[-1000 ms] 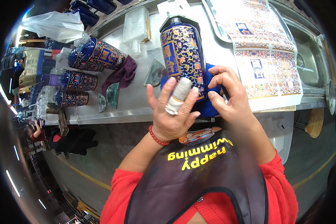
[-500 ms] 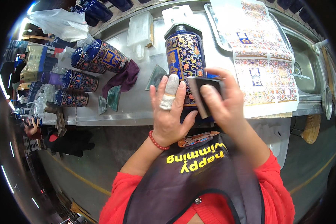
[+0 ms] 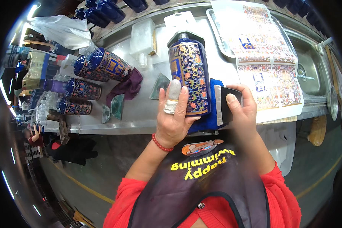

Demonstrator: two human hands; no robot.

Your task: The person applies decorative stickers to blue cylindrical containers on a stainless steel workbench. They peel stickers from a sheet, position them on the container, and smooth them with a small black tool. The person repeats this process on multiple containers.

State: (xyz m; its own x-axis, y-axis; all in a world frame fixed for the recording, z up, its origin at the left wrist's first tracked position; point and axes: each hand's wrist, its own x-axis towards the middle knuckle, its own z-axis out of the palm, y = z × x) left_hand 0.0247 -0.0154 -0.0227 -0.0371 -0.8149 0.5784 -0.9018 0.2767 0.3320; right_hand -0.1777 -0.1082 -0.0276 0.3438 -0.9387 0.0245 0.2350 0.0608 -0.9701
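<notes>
In front of me a dark blue bottle (image 3: 192,81) with a colourful floral and gold pattern lies on its side, its neck pointing away. My left hand (image 3: 173,121) rests at the bottle's lower left, fingers stretched out along it and thumb by its base. One of its fingers wears a grey-white finger cover (image 3: 173,95). Held by my right hand (image 3: 244,108) is a black scraper (image 3: 226,106) with a pale straight edge. It is just right of the bottle, apart from it, over a blue cloth (image 3: 213,89).
Printed pattern sheets (image 3: 268,72) lie at the right, before a metal sink (image 3: 311,72). Several patterned bottles (image 3: 110,66) and a purple cloth (image 3: 129,86) are at the left. A clear bottle (image 3: 142,36) lies behind. Green glass-like pieces (image 3: 159,86) lie on the metal table (image 3: 140,123).
My right hand has moved the scraper off the bottle to its right side. More of the bottle's patterned face and the blue cloth now show. My left hand stays at the bottle, its fingers closer together.
</notes>
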